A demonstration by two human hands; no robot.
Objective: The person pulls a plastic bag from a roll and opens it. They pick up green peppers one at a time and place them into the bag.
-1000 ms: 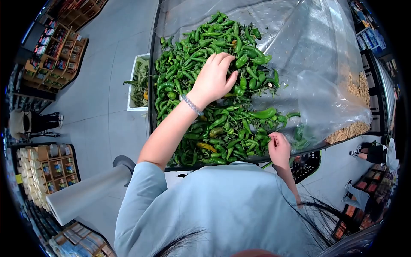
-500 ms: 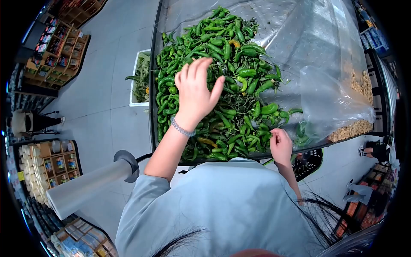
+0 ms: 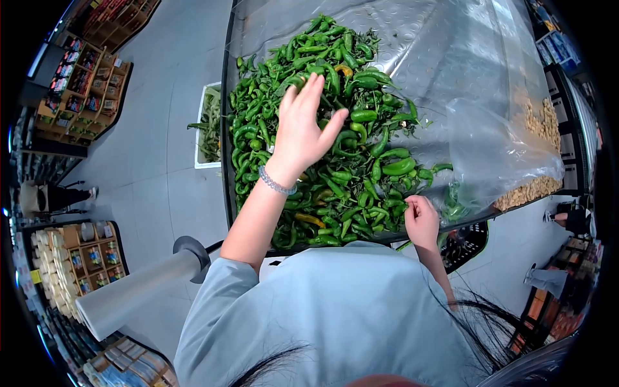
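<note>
A large heap of green peppers is spread over the display table, with stems, dry leaf bits and a few yellowish ones mixed in. My left hand, a beaded bracelet on its wrist, reaches over the middle of the heap. Its fingers are apart and its fingertips are at the peppers; the palm hides those beneath. At the heap's near right edge my right hand is curled closed, and what its fingers pinch does not show. Just right of it, green peppers show through clear plastic.
Clear plastic sheeting drapes over the table's right side, beside peanuts. A roll of plastic bags sticks out at the near left. Beyond the left edge stands a white box of greens. Under the table is a black basket.
My left hand has moved slightly forward and right over the heap, its fingers now down at the peppers. My right hand stays almost where it was. The view has shifted a little.
</note>
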